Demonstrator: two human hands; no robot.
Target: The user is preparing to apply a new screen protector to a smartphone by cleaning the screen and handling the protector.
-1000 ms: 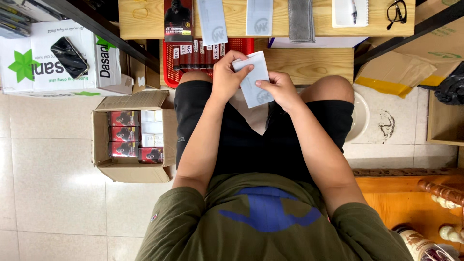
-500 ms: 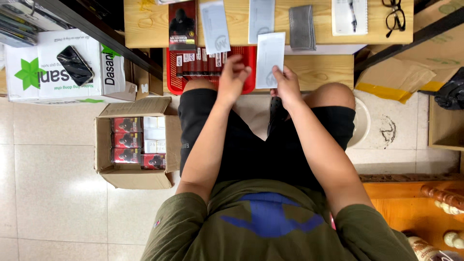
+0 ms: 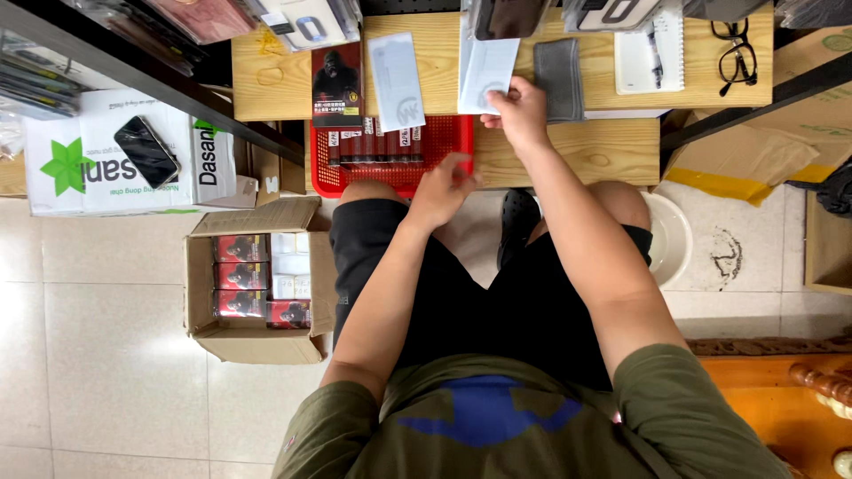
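Observation:
My right hand pinches the lower edge of a white envelope-like packet and holds it flat over the wooden table. My left hand hovers lower, over my knee and the front rim of a red basket, with fingers loosely curled and nothing in it. Another white packet and a dark red box lie on the table to the left. A grey pouch lies just right of the held packet.
An open cardboard box with red and white boxes stands on the tiled floor at my left. A white carton carries a black phone. A notebook with pen and glasses lie at the table's right.
Both hands held the white packet near my lap a second ago. The right hand has carried it up onto the table, and the left hand has let go and dropped back.

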